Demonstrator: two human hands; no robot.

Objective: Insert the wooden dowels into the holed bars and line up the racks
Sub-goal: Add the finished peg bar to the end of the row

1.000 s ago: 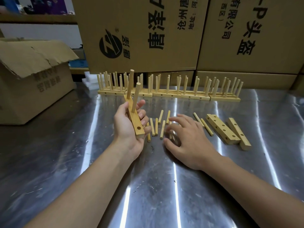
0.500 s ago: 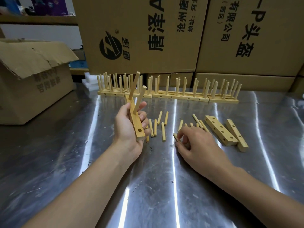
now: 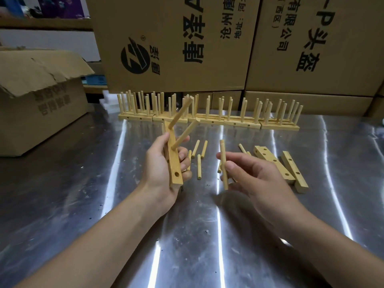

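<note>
My left hand (image 3: pixel 161 169) grips a wooden holed bar (image 3: pixel 173 165) above the table, tilted, with two dowels standing in its far holes and an empty hole near its close end. My right hand (image 3: pixel 251 175) pinches a single dowel (image 3: pixel 223 163) between thumb and fingers, held upright just right of the bar. Several loose dowels (image 3: pixel 199 161) lie on the metal table between the hands. Two empty holed bars (image 3: pixel 276 164) lie to the right. A row of finished racks (image 3: pixel 209 117) with upright dowels stands along the back.
The steel table (image 3: pixel 83 183) carries an open cardboard box (image 3: pixel 39 100) at the left. Large printed cartons (image 3: pixel 176 44) are stacked right behind the racks. White foam pieces (image 3: pixel 108 100) sit behind the rack row's left end.
My right hand picked a dowel off the table and lifted it toward the bar. My left hand tilted the bar so its dowels lean right.
</note>
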